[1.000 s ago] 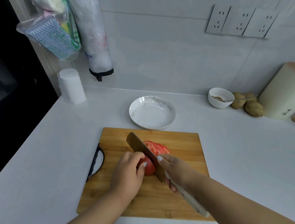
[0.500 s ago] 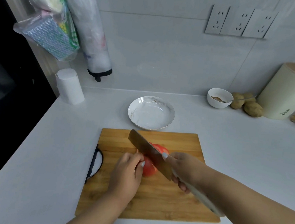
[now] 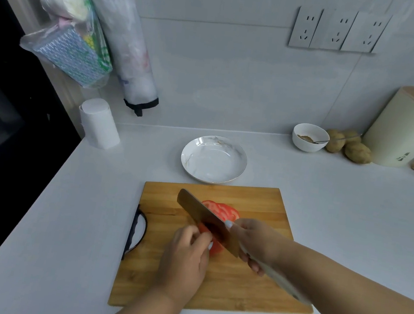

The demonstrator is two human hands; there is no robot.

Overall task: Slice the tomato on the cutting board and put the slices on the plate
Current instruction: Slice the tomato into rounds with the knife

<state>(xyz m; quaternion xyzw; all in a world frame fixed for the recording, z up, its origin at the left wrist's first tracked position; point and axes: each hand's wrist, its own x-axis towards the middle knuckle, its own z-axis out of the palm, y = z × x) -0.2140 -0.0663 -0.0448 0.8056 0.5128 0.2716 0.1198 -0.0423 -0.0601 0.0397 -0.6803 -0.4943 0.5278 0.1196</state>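
A wooden cutting board [image 3: 250, 285] lies on the white counter. On it, my left hand [image 3: 185, 259] presses on the uncut part of the red tomato [image 3: 215, 247]. Cut tomato slices [image 3: 223, 209] lie fanned just beyond the blade. My right hand [image 3: 255, 242] grips the white handle of a broad knife [image 3: 206, 220], whose blade runs diagonally across the tomato between the uncut piece and the slices. A white marbled plate [image 3: 213, 159] with nothing on it stands just behind the board.
A paper roll [image 3: 99, 124] stands at the back left below hanging plastic bags [image 3: 90, 35]. At the back right are a small white bowl [image 3: 309, 137] with a spoon, potatoes [image 3: 349, 147] and a cream knife block [image 3: 408, 125]. A dark appliance borders the left.
The knife was lifted and shifted slightly toward me along the tomato, then set down on it again. My left hand slid back a little on the shrinking uncut piece.
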